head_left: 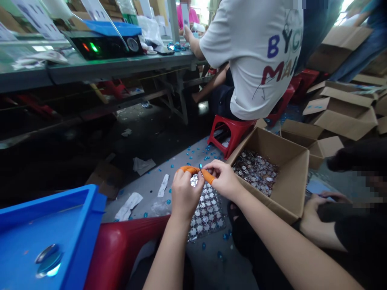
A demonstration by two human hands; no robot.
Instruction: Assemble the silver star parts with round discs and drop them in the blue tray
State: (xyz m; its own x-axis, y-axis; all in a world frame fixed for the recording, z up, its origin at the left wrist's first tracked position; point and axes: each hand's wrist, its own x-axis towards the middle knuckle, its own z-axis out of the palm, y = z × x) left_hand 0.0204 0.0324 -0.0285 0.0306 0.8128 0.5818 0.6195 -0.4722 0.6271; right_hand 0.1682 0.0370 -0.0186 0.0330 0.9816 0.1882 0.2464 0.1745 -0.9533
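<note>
Just left of the brown cardboard box (290, 177), two hands meet. L hand (185, 195) & R hand (224, 180) wear soft orange rubber caps on the fingertips (208, 176). The tips are pinched tight on a little blue gem (200, 166), round & shiny. Under them, also left of the box, is a flat sheet (208, 211) w/ rows of sparkly dots. Inside the box is a glittery pile (255, 169). Far left of the box is a smooth blue plastic tray (78, 225).
</note>
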